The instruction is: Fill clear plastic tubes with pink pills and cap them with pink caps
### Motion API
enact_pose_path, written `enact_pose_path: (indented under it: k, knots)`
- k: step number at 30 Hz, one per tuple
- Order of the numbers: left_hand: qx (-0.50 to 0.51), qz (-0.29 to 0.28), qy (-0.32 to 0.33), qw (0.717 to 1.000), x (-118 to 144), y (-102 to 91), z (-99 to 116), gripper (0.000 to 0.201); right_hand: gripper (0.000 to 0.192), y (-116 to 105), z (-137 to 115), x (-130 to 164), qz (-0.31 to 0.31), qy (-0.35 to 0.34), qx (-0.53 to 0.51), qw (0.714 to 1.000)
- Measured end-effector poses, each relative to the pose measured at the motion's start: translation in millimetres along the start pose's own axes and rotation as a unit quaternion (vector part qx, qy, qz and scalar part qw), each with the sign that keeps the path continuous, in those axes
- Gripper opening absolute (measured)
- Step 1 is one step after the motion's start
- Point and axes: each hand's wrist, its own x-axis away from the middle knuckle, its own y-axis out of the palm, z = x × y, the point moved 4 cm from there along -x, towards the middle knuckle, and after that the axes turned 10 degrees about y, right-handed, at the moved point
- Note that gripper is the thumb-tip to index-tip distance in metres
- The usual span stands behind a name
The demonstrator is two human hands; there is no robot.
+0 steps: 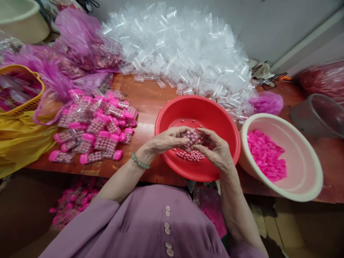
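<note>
Over the round red plastic basin (197, 111), the left hand (166, 139) and right hand (216, 148) both pinch a small clear plastic vial of pink beads (192, 137), probably light, slick and spill-prone, best gripped by its sides.

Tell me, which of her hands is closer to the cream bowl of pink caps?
Right. The right hand is over the red basin, on the side next to the cream bowl. The left hand is farther, toward the basin's opposite side.
</note>
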Motion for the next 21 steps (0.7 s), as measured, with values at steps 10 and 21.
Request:
enact_pose_path:
  k: [10, 21]
  knots:
    - [0.076, 0.046, 0.005, 0.996, -0.1, 0.0, 2.9, 0.035, 0.027, -112.5, -15.3, 39.2, 0.332, 0.008, 0.112, 0.937]
    - [-0.206, 0.146, 0.019, 0.967, 10.2, 23.7, 32.1, 0.018, 0.018, -226.2, 72.1, 63.2, 0.228, 0.29, 0.391, 0.843]
